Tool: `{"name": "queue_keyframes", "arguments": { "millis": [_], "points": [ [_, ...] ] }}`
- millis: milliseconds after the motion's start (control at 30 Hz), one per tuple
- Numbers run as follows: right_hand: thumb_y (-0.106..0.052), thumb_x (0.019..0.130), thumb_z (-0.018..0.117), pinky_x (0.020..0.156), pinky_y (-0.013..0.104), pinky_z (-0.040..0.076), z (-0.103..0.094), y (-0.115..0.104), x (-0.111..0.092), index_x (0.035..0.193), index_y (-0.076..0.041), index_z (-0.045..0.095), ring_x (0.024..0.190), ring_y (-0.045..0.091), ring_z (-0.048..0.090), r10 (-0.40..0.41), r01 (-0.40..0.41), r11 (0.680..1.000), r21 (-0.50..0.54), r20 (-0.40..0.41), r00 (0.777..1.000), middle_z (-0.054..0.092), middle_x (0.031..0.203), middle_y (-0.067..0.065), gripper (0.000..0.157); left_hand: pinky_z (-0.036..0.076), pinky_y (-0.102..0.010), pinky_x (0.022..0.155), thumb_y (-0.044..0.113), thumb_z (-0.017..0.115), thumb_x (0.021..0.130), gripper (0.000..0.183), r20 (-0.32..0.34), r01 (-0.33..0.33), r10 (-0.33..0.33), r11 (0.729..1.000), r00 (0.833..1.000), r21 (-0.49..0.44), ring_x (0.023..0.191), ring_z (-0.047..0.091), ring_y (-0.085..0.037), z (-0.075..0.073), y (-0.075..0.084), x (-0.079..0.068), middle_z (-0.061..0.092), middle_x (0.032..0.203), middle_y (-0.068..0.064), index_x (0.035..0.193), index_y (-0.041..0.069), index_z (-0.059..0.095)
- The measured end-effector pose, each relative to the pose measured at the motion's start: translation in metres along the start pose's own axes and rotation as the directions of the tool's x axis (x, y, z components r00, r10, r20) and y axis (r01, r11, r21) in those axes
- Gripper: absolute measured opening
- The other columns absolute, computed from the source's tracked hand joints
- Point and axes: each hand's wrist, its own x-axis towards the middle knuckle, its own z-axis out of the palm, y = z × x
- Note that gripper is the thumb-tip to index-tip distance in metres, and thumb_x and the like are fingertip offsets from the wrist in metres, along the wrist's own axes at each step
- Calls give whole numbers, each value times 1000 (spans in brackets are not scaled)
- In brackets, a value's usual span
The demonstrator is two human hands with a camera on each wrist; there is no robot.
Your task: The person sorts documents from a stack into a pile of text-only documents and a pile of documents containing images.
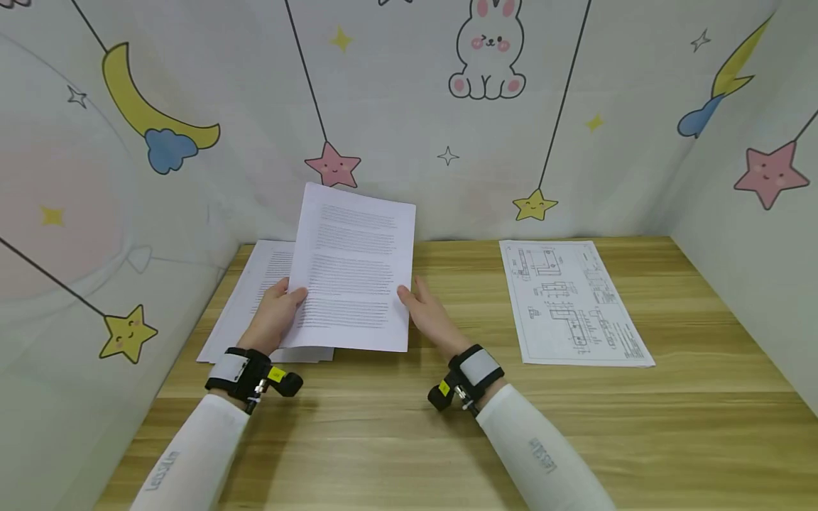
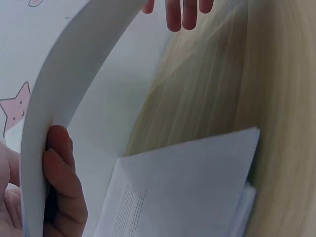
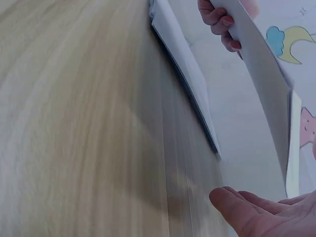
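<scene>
A thin bundle of printed paper sheets (image 1: 351,270) is held up above the table, its text side facing me in the head view. My left hand (image 1: 273,316) grips its lower left edge, thumb in front; the left wrist view shows the curled fingers (image 2: 64,182) behind the paper. At the right edge is my right hand (image 1: 433,319), its thumb overlapping the border of the page. The right wrist view has its fingers (image 3: 237,207) extended beside the bundle's edge. Beneath and left of the bundle lies a stack of printed sheets (image 1: 233,323), partly covered from above.
On the wooden table (image 1: 383,426), a sheet with technical drawings (image 1: 575,305) lies to the right. A pale curtain with cartoon stars and a rabbit (image 1: 488,50) closes off the back and sides.
</scene>
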Motion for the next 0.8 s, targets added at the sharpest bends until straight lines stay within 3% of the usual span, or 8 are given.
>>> {"name": "queue_keyframes", "arguments": {
  "millis": [133,233,333,533,800],
  "points": [
    [-51,94,38,112,53,25,-9,1,-1,149,-21,16,136,24,32,20,-17,994,110,-29,999,35,147,7,66,39,-39,94,25,36,100,50,12,-44,44,999,999,-26,115,45,-26,17,8,-7,44,139,-14,147,11,26],
    [-48,94,43,107,50,31,-15,2,-3,144,-24,26,126,22,42,25,-11,980,197,-66,998,46,135,3,58,43,-31,83,26,36,100,48,27,-59,60,997,998,-48,107,51,-22,30,12,-13,49,133,-12,146,15,29],
    [-38,94,48,98,43,37,-21,0,-6,141,-23,31,115,22,50,26,4,971,238,-121,992,52,126,4,52,44,-30,80,25,37,100,46,39,-74,77,994,996,-75,104,53,-21,43,15,-16,52,128,-11,145,15,31],
    [-16,95,47,99,43,40,-35,-2,-10,144,-14,29,113,22,50,20,31,978,206,-242,970,49,130,7,52,42,-37,90,23,36,100,44,61,-99,105,990,993,-98,106,53,-22,64,19,-19,54,125,-12,143,14,33],
    [-14,95,46,109,46,33,-58,8,-12,146,-11,27,120,23,46,36,-3,994,108,-307,951,43,141,10,54,35,-49,105,11,37,98,48,143,-119,128,990,981,-74,117,49,-27,87,23,-20,46,137,-12,145,13,28]
  ]
}}
